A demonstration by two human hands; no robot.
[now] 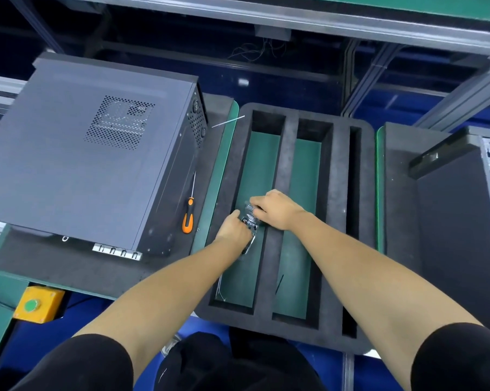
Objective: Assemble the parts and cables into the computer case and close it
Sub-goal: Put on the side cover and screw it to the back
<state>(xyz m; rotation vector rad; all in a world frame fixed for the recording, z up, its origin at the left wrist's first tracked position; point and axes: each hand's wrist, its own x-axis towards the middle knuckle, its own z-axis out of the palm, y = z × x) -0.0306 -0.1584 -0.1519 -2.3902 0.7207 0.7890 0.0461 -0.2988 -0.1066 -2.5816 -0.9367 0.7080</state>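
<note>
Computer case (pixel 77 153) closed, lying on side on foam pad at left. Screwdriver (pixel 188 215) just beside it. Left hand (pixel 234 231) and right hand (pixel 275 210) both pinch small clear bag (pixel 251 217) over left slot of foam tray (pixel 286 165).

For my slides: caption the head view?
Both hands grip a small clear bag over a foam tray beside the closed case.

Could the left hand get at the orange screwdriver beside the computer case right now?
Probably yes, once it lets go. The screwdriver lies uncovered on the foam beside the left hand, with nothing between them, but both hands now hold a small clear bag.
</note>
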